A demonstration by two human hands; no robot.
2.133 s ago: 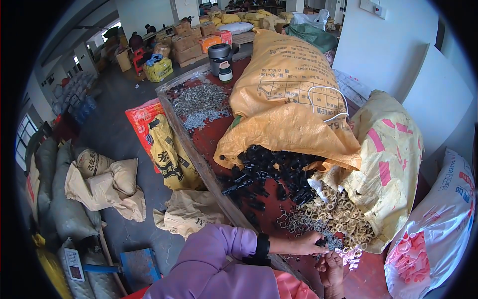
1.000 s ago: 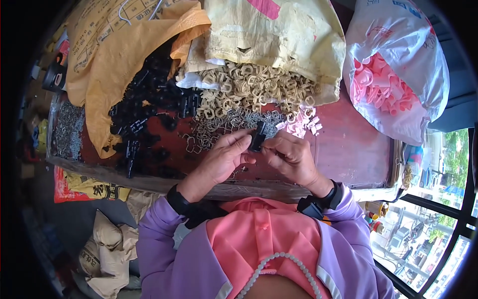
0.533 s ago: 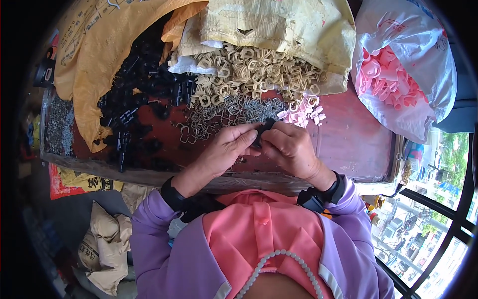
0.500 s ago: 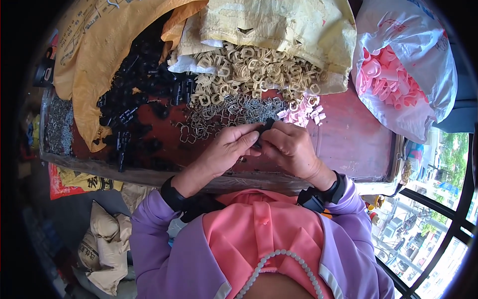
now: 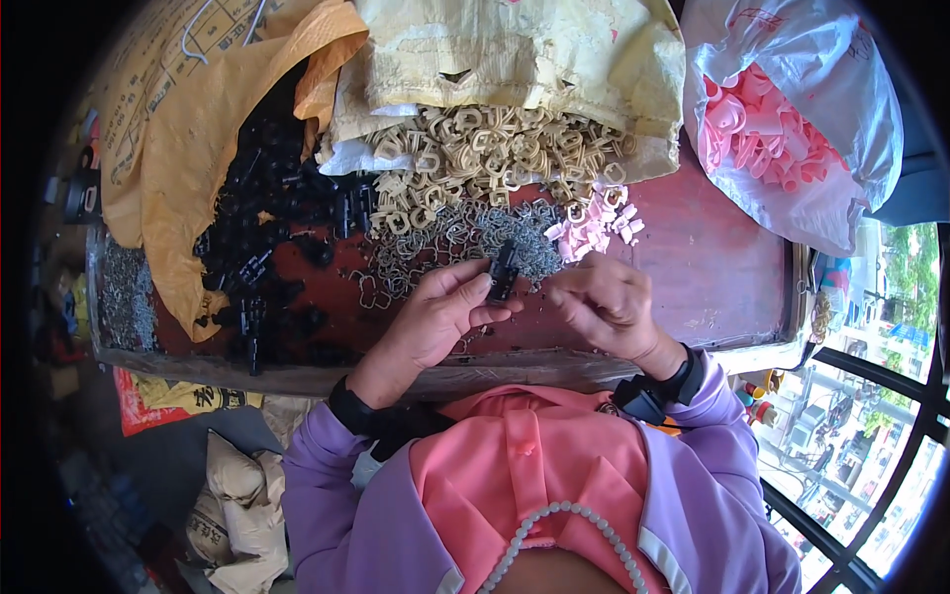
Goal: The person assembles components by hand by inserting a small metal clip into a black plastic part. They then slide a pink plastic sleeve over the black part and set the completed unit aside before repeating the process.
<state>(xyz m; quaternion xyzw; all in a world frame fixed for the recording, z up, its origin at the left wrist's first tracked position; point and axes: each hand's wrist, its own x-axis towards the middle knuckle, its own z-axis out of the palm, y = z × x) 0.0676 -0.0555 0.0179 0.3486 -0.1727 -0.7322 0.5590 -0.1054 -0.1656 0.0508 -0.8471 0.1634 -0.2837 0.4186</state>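
My left hand [image 5: 442, 315] grips a small black plastic part [image 5: 503, 272] between thumb and fingers, tilted slightly over the table. To its right and apart from it, my right hand [image 5: 611, 307] is closed with the fingers curled inward; whatever they may hold is hidden. Just beyond the right hand lie small pink plastic pieces [image 5: 592, 226]. Behind the black part spreads a heap of bent metal wire rings [image 5: 435, 238]. Farther back, many beige plastic buckles [image 5: 495, 148] spill out of a pale yellow woven sack [image 5: 534, 59].
Black plastic parts [image 5: 259, 267] are piled at the left beside an orange woven sack [image 5: 168, 178]. Small metal bits [image 5: 124, 282] lie at the table's left end. A white plastic bag [image 5: 851, 148] of pink curved pieces [image 5: 767, 134] stands at the back right. The reddish table [image 5: 712, 287] has a raised edge.
My hands have separated: the right hand has drawn off to the right, while the left keeps the black part, which now shows more fully. The view has shifted slightly.
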